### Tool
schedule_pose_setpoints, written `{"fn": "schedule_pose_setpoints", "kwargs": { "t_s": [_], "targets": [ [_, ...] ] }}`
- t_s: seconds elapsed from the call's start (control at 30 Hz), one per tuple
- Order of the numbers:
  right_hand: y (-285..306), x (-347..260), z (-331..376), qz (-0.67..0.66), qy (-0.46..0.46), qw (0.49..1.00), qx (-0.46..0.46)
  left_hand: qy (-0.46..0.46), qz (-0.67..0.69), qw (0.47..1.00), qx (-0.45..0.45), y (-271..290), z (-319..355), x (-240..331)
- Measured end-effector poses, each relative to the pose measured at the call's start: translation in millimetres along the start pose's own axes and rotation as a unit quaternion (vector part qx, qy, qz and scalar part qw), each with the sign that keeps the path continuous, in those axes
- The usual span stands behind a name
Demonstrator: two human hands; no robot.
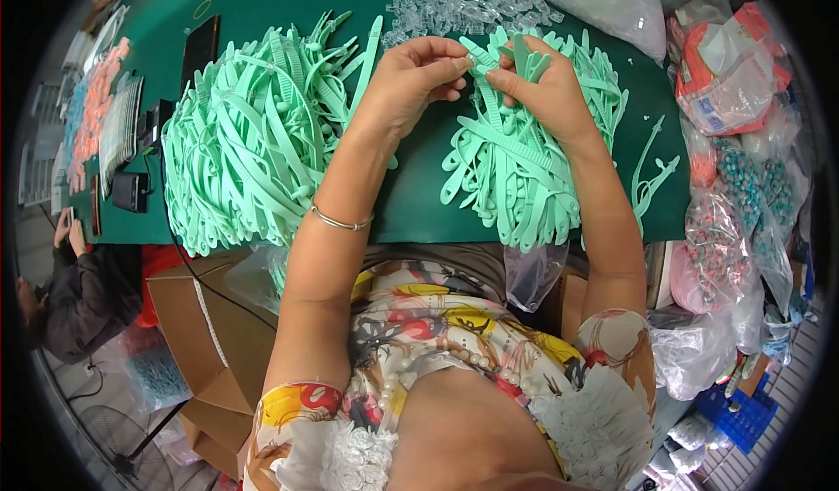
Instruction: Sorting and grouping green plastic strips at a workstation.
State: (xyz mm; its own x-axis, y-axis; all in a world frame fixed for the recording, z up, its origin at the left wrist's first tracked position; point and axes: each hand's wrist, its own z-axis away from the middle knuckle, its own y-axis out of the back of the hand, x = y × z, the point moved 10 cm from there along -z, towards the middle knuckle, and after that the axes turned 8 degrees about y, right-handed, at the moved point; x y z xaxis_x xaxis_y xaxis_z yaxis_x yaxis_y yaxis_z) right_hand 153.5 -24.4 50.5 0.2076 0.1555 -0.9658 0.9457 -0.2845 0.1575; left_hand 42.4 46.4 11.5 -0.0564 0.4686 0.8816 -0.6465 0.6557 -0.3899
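Note:
Both hands work over the pile of mint-green rubber straps (516,185) on the right, which have ribbed sections and rounded ends with holes. My right hand (555,93) is closed around a few green straps (522,58), their ends sticking up between thumb and fingers. Beside it, my left hand (418,76) is in a pinch, its fingertips meeting near the tip of a strap; whatever small piece lies between them is hidden. A heap of clear plastic clips (454,10) lies just beyond the hands. Left of my left forearm sits a larger pile of the same green straps (249,141).
A few loose straps (648,176) lie at the green table's (419,202) right side. A clear plastic bag (603,6) rests at the far right, with filled bags (725,246) beyond the edge. Cardboard boxes (218,316) stand below left, near another person's hands (70,231).

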Motion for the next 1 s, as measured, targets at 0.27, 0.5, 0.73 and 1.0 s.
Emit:
{"fn": "schedule_pose_setpoints", "kwargs": {
  "t_s": [0.27,0.5,0.73,1.0],
  "targets": [
    [-1.1,-0.5,0.2,0.013,0.002,1.000,0.000,0.002,0.025,0.999,-0.034,-7.4,-0.2,-3.4],
    [-1.1,0.3,0.4,-0.015,-0.004,1.000,0.005,0.008,0.008,0.998,-0.062,-13.9,0.5,-4.5],
    [-5.6,2.5,0.5,-0.025,-0.010,0.999,-0.020,0.074,-0.007,0.991,-0.116,-20.9,0.0,-17.1],
    [-13.4,-0.8,1.9,-0.021,0.023,0.998,-0.062,0.083,0.050,0.986,-0.134,-29.7,0.4,-22.4]
  ]
}}
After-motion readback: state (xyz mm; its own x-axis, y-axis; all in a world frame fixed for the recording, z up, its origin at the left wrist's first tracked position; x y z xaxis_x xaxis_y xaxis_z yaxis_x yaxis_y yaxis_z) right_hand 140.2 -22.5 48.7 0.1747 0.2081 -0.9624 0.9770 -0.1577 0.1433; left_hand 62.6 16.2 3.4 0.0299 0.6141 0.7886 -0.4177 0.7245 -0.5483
